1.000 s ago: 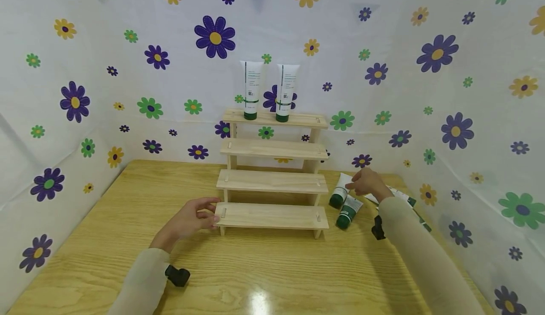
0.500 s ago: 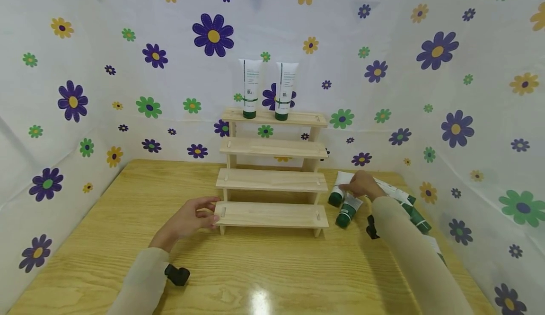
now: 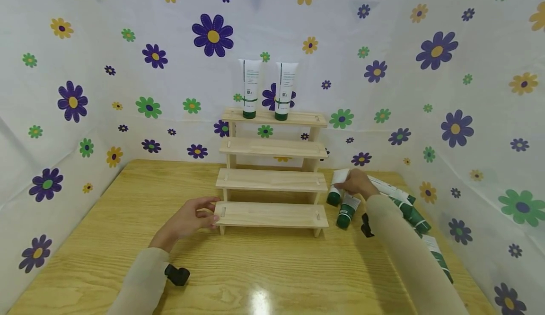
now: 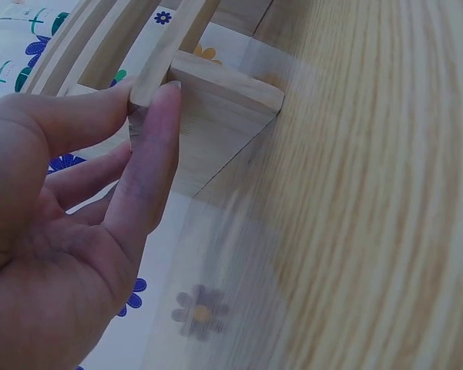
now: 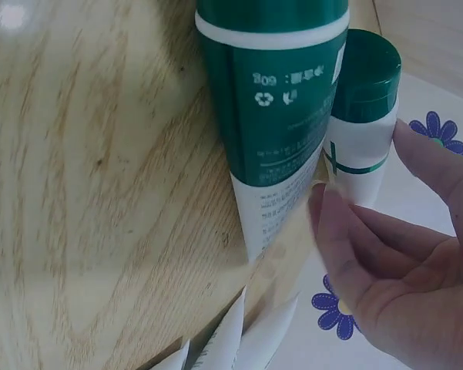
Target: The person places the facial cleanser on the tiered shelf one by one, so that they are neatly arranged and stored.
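Head view on my screen has a wooden shelf (image 3: 270, 214) with four steps in the middle of the frame, on a yellow-brown table (image 3: 255, 267). Left of the lowest step I see the left hand (image 3: 189, 218). It pinches the left end of that step. My left wrist view has this up close, near the top left: the thumb is on one side of the board and a finger is on the other.

The right hand (image 3: 359, 183) is right of the middle in the head view, just past the shelf. Its thumb and fingers hold a white tube (image 3: 338, 179) with a green cap. The cap points to the bottom of the frame. I cannot tell if this tube touches the table. On my right wrist view it is at the upper right, between thumb and fingers.

Just below it in the head view is a green and white tube (image 3: 348, 211), cap low. More tubes (image 3: 391, 188) lie at the right, partly hidden by the right sleeve (image 3: 408, 249), so I cannot count them.

Near the top middle, a tall tube (image 3: 251, 88) and another tall tube (image 3: 286, 90) stand upright on the top step, caps down, slightly apart. Behind them hangs white cloth (image 3: 264, 12) with purple, yellow and green flowers.
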The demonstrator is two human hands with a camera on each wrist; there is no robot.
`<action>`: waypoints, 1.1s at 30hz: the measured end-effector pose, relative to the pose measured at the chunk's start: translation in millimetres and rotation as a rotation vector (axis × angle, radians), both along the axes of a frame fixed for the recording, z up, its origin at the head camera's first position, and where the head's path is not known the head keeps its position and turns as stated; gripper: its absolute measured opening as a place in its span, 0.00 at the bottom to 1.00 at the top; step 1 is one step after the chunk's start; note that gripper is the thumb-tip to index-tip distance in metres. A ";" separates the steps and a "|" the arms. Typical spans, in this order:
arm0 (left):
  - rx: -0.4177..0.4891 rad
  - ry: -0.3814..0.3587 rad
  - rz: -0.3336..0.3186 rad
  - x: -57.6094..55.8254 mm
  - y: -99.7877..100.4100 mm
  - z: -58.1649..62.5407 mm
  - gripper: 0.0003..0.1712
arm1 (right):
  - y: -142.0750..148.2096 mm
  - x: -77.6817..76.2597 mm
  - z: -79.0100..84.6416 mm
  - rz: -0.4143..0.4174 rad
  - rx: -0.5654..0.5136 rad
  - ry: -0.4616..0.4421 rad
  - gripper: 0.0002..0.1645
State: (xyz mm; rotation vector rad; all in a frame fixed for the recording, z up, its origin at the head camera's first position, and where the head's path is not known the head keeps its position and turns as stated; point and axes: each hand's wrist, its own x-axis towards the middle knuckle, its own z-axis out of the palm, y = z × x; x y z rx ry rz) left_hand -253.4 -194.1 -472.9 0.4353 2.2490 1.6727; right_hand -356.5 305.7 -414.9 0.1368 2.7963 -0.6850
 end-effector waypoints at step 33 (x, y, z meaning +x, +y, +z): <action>0.008 -0.003 -0.012 0.6 0.2 0.6 0.37 | -7.3 3.1 14.5 -0.023 -0.179 -0.012 0.31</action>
